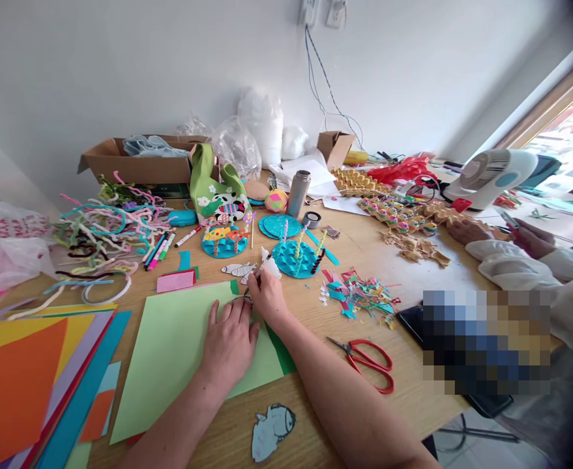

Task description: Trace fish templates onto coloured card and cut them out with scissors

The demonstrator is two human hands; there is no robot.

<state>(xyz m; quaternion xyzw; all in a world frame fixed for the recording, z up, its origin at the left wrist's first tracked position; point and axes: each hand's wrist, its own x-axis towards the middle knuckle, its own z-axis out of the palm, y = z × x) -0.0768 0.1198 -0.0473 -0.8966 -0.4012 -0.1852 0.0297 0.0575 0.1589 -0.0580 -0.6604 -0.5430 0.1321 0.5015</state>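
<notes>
My left hand (231, 340) lies flat on a light green sheet of paper (169, 358), fingers spread. My right hand (268, 296) is closed around what looks like a marker (261, 266), close to the left fingertips; its tip is mostly hidden. Small paper fish (237, 269) with dark outlines lie just beyond the hands. Nearer to me, a pale blue paper fish (272, 431) rests on the table. Red-handled scissors (371, 365) lie open to the right of my right forearm.
Coloured paper sheets (17, 378) are stacked at left, below a heap of pipe cleaners (115, 218). Blue decorated discs (296, 260) and a metal flask (298, 194) stand ahead. Paper scraps (359, 293) lie at right, near a phone (411, 322) and another person's hands (525, 234).
</notes>
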